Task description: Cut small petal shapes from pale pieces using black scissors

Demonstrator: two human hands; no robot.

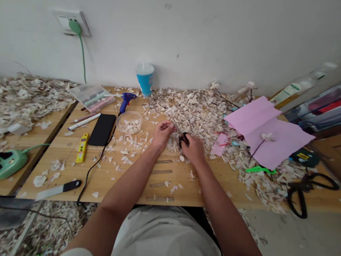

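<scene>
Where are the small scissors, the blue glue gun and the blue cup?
Small scissors (183, 136), head view: black handle.
Blue glue gun (127, 99), head view: body.
Blue cup (145, 80), head view: side wall.

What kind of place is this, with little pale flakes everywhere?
Probably a craft workspace, though I can't tell whose: heaps of pale flakes lie on the wooden table, along with a blue glue gun, and the right hand holds black-handled scissors.
</scene>
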